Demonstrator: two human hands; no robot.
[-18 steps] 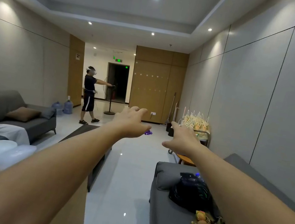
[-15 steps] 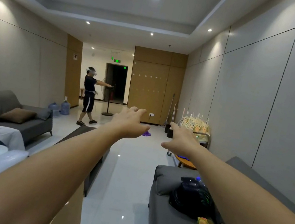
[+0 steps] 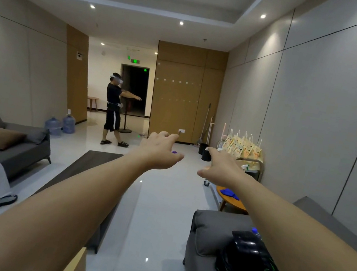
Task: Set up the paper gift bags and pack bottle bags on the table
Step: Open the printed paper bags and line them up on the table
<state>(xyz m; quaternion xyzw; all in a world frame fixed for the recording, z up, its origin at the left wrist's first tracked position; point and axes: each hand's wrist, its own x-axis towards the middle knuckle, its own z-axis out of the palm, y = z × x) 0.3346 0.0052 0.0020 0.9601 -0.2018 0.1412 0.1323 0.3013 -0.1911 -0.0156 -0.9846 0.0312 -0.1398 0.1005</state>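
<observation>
Reaching fwd w/ both hands, left (image 3: 161, 151) & right (image 3: 221, 168), loosely spread, empty; paper gift bags (image 3: 243, 146) upright on cart (image 3: 255, 167).

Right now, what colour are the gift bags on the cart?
Yellow paper gift bags with a printed pattern; head view.

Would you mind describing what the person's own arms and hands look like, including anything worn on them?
Both arms are bare along all of their visible length: no sleeve, glove, watch or bracelet shows. The left hand and the right hand are also bare, and no ring can be made out on the fingers that show. No markings or cables are visible on either arm.
</observation>
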